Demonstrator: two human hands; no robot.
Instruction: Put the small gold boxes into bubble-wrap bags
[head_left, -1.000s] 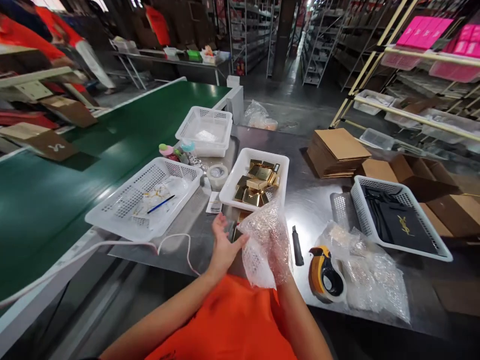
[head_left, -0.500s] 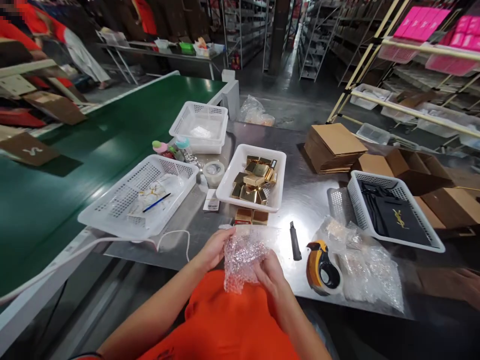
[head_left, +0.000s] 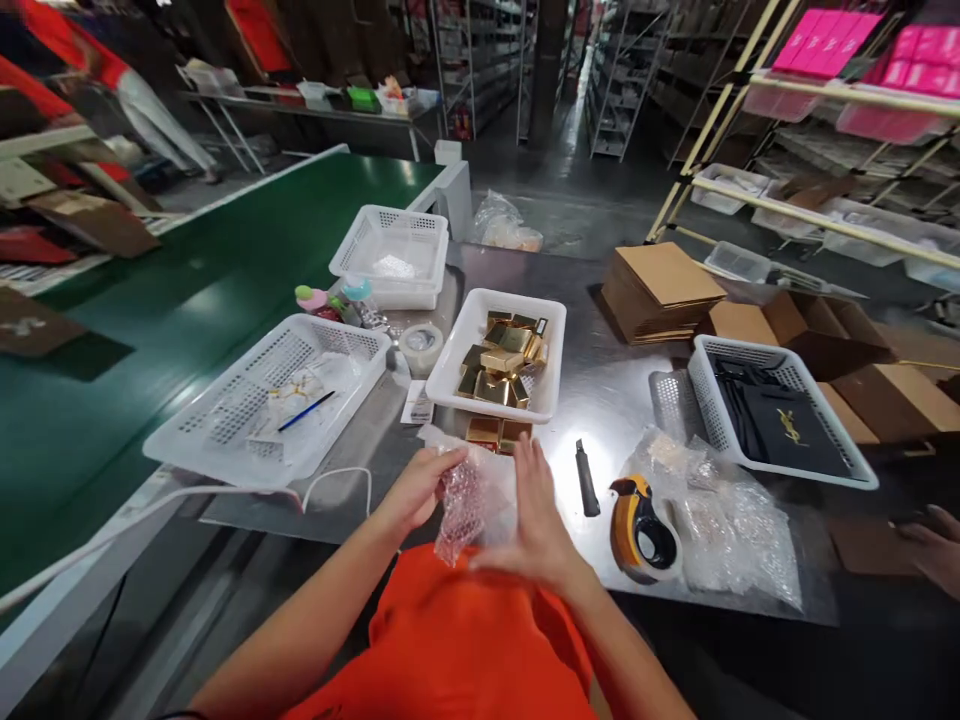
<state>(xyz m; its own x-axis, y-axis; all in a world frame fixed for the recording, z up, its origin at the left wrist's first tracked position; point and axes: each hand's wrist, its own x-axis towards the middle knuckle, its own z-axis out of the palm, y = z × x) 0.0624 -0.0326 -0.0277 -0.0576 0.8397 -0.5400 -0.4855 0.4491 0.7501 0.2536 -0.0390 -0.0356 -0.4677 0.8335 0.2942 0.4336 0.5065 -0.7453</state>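
A clear bubble wrap bag (head_left: 469, 500) hangs over the table's front edge, close to my body. My left hand (head_left: 420, 487) pinches its upper left side between thumb and fingers. On the other side, my right hand (head_left: 531, 520) has its fingers stretched and thumb spread, right beside the bag; whether the palm touches it I cannot tell. Just beyond the bag lie gold boxes (head_left: 487, 432), partly hidden. Behind them a white basket (head_left: 559, 350) holds several more shiny gold boxes (head_left: 501, 362). What the bag contains, if anything, does not show.
To the right lie a black cutter (head_left: 586, 478), an orange tape dispenser (head_left: 637, 525) and more bubble wrap (head_left: 739, 540). A basket with black bags (head_left: 795, 425) stands near cardboard boxes (head_left: 660, 285). Leftward are another white basket (head_left: 217, 420) and a green conveyor (head_left: 247, 270). Another person's hand (head_left: 934, 545) shows far right.
My right hand has let go of the bubble wrap bag and opened, fingers now extended. The bag has shifted slightly left in my left hand. The other person's hand shows more clearly at right.
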